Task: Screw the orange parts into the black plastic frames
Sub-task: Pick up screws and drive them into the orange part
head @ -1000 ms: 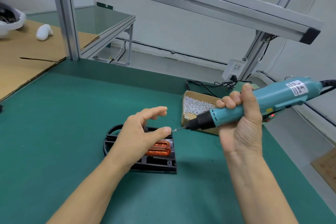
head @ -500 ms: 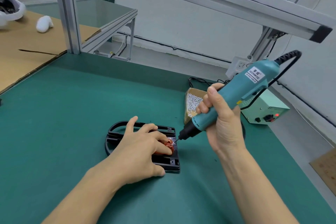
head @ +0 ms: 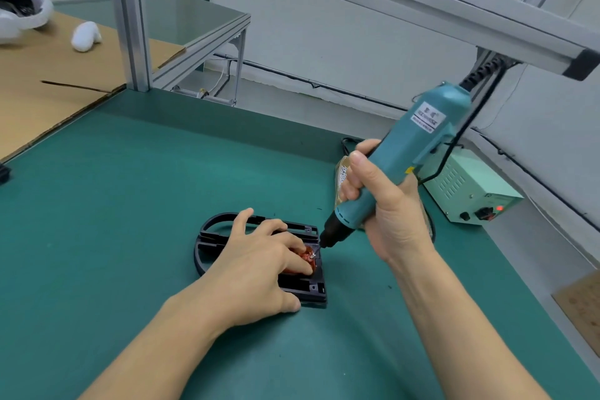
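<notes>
Orange part (head: 307, 261) in black frame (head: 305, 289) under flat left hand (head: 259, 273); right hand (head: 389, 217) grip round screwdriver (head: 396, 159).

Right hand (head: 386, 204) holds screwdriver (head: 399, 159) on orange part (head: 306, 258).

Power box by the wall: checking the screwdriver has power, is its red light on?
Yes, a red light glows on the front panel of the power box, right of its black switch.

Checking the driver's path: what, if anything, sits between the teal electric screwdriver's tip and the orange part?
Nothing visible: the teal electric screwdriver tip reaches the orange part in the black plastic frame; left hand fingers press alongside.
</notes>
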`<action>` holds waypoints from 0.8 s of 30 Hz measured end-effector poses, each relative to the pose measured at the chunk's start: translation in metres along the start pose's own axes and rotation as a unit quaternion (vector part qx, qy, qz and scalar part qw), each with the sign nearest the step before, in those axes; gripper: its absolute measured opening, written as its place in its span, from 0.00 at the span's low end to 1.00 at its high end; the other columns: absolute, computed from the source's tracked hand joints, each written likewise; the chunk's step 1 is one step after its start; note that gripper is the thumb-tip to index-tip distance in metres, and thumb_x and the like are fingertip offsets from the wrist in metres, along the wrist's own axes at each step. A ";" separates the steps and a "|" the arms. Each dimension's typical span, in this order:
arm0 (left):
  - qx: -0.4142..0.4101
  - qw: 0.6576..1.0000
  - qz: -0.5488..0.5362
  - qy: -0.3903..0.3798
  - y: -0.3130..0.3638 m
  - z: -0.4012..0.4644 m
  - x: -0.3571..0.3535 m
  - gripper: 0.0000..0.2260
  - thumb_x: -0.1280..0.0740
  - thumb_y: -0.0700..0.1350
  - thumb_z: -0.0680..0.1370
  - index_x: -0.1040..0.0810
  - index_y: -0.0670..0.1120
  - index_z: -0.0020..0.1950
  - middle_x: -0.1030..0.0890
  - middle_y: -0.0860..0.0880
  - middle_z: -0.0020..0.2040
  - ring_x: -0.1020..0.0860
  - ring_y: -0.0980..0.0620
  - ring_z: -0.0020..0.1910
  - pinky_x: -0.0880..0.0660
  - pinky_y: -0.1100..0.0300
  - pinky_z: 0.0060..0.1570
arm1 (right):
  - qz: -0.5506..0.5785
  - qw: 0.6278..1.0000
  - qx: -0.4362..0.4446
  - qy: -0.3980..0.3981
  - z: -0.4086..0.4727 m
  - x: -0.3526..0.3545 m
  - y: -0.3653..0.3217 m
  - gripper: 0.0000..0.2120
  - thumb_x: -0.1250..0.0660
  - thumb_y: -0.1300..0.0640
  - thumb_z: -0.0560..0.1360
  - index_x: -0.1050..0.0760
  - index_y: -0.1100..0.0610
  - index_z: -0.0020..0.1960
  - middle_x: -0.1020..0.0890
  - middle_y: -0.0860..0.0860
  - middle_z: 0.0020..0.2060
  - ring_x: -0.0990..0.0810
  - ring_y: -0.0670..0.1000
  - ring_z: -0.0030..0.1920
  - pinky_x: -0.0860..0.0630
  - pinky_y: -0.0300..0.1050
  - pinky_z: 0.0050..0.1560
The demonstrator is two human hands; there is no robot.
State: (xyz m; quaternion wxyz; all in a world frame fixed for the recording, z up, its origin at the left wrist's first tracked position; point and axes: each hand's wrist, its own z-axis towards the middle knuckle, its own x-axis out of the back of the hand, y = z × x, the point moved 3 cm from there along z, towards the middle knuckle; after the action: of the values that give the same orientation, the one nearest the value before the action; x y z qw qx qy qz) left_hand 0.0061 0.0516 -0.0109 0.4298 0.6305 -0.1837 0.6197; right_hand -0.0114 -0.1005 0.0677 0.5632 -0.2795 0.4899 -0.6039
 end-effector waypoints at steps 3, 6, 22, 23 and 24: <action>-0.002 1.000 0.000 0.001 0.000 0.000 0.000 0.22 0.32 0.61 0.70 0.26 0.66 0.63 0.34 0.65 0.69 0.48 0.60 0.72 0.70 0.53 0.66 | -0.024 0.997 -0.005 -0.071 0.005 -0.010 0.001 0.05 0.32 0.62 0.72 0.26 0.55 0.46 0.29 0.49 0.27 0.33 0.50 0.26 0.31 0.43 0.33; -0.004 1.000 0.000 0.002 0.000 0.000 -0.001 0.22 0.32 0.61 0.69 0.26 0.66 0.63 0.34 0.66 0.69 0.48 0.61 0.72 0.68 0.55 0.64 | -0.039 0.993 -0.015 -0.110 0.009 -0.017 0.004 0.05 0.32 0.62 0.72 0.26 0.55 0.46 0.29 0.48 0.27 0.33 0.49 0.26 0.30 0.43 0.33; -0.010 1.000 -0.028 0.010 -0.001 0.001 -0.001 0.21 0.31 0.60 0.68 0.25 0.65 0.61 0.32 0.67 0.66 0.46 0.62 0.68 0.59 0.59 0.62 | 0.007 0.993 -0.019 -0.114 0.001 -0.008 0.006 0.08 0.33 0.61 0.73 0.27 0.50 0.38 0.30 0.47 0.25 0.33 0.48 0.26 0.30 0.41 0.33; -0.010 0.999 -0.032 0.010 -0.001 0.001 -0.001 0.21 0.31 0.60 0.68 0.24 0.65 0.61 0.32 0.67 0.66 0.45 0.62 0.67 0.59 0.59 0.62 | 0.006 0.992 -0.021 -0.125 0.001 -0.009 0.005 0.09 0.34 0.62 0.72 0.26 0.50 0.38 0.30 0.47 0.25 0.33 0.48 0.26 0.30 0.41 0.33; -0.010 0.999 -0.037 0.011 -0.001 0.001 -0.001 0.21 0.31 0.60 0.68 0.24 0.65 0.61 0.32 0.67 0.66 0.45 0.62 0.67 0.58 0.59 0.62 | 0.008 0.991 -0.027 -0.133 0.000 -0.009 0.005 0.09 0.34 0.63 0.72 0.26 0.50 0.38 0.30 0.47 0.25 0.33 0.48 0.25 0.30 0.41 0.33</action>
State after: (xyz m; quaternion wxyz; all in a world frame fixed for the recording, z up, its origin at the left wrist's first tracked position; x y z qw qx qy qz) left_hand 0.0076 0.0512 -0.0124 0.4609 0.6255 -0.1619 0.6084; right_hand -0.0075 -0.0911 0.0656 0.6201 -0.3685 0.4291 -0.5437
